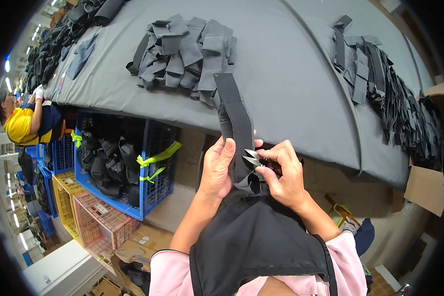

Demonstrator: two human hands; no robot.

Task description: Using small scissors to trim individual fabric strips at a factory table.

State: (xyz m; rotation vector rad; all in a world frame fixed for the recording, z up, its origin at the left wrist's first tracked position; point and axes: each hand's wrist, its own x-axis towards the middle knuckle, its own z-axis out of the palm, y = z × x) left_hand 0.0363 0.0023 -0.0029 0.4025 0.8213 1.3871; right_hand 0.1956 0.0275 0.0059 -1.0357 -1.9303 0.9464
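Observation:
A long black fabric strap (235,106) hangs over the table's near edge, its far end lying on the grey cover. My left hand (218,167) is closed around the strap's lower part, thumb on top. Small metal thread snips (252,159) are gripped in my right hand (283,172), the blades parted and lying against the strap's right side. Part of the snips is hidden behind my fingers. Beyond the strap, a heap of black fabric straps (182,54) rests on the table.
The table (291,84) has a grey cover with a raised seam. More dark strips (380,74) pile at the right. Below its left edge stands a blue crate (144,167) of black pieces, beside a pink crate (103,217). A co-worker in yellow (22,123) stands far left.

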